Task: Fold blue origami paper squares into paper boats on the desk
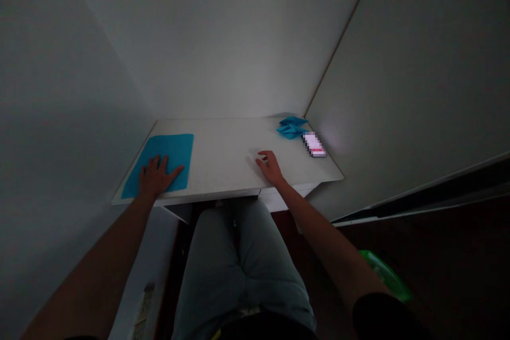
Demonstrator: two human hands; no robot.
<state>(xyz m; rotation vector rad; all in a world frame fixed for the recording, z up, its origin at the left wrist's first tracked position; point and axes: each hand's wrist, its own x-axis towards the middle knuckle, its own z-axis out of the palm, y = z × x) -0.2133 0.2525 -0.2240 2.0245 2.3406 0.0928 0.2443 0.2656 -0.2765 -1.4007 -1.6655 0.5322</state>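
Observation:
My left hand [155, 176] lies with fingers spread on a flat sheet of blue paper [171, 147] at the left end of the white desk. Over the desk's right half, close to its front edge, is my right hand [270, 167]. Its fingers are loosely curled and apart, with nothing visible in them. Beyond it, at the back right, sit two folded blue paper shapes [291, 130], one just behind the other.
The white desk [223, 159] meets walls at the left, back and right. A phone with a lit, blurred screen [314, 144] lies by the right wall. Below the desk front is a drawer [274, 202]. Something green [384, 273] stands on the dark floor at right.

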